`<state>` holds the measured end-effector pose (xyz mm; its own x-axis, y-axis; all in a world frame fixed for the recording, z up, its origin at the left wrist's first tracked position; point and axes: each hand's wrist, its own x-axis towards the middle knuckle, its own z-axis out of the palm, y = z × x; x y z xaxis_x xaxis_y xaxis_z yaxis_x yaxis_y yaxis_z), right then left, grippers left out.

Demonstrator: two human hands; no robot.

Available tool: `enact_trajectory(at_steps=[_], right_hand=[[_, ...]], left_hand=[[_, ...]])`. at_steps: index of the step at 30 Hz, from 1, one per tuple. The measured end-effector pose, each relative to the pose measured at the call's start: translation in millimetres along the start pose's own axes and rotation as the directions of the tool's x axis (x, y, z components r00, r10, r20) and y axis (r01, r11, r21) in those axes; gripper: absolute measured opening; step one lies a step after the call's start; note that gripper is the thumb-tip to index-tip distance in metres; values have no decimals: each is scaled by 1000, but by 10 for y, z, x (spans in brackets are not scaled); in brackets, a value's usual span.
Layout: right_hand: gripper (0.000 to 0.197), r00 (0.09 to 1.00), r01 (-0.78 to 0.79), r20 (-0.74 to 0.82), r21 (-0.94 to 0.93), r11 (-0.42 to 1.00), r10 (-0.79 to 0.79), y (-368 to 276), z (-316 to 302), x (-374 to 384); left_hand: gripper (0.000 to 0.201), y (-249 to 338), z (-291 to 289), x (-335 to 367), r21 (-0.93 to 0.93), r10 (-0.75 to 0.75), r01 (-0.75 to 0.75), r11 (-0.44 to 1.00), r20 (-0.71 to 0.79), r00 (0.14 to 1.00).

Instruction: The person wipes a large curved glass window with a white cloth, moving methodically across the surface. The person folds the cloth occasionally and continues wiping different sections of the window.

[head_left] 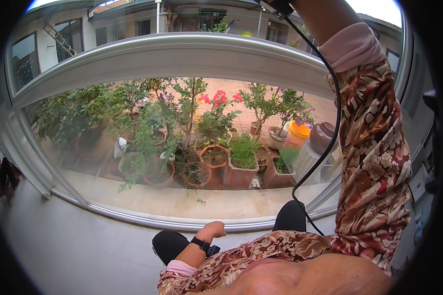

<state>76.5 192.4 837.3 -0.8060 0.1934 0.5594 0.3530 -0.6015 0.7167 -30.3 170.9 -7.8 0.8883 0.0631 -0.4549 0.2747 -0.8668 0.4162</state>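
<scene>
left hand (215, 229): closed in a fist, empty, by window (182, 147) | right hand: out of view above, cable (330, 142) hanging

A home, seen from indoors at a large window with a pale metal frame (172, 54) — a plain light wall (74, 246) runs beneath the sill. Beyond the glass lies a brick-paved courtyard (241, 93) crowded with potted plants (182, 137): terracotta pots (238, 172), red flowers (219, 98) and leafy shrubs. Low buildings (133, 22) with dark windows close the yard — a ladder (59, 39) leans against one wall.
</scene>
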Motion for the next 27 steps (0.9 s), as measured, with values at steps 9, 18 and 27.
enact_trajectory(at_steps=[9,18,27], right_hand=[[38,968,209,11,525,825,-252,-864,-240,84],[50,990,116,-93,116,986,-105,451,-258,-576],[41,900,-420,42,-186,888,434,2151,-1246,-2481]], left_hand=[[44,-84,-74,-12,-13,-28,27,1000,-12,1000],[45,-180,-115,40,5,-17,17,1000,0,1000],[46,-271,-26,154,35,-34,32,999,40,999]])
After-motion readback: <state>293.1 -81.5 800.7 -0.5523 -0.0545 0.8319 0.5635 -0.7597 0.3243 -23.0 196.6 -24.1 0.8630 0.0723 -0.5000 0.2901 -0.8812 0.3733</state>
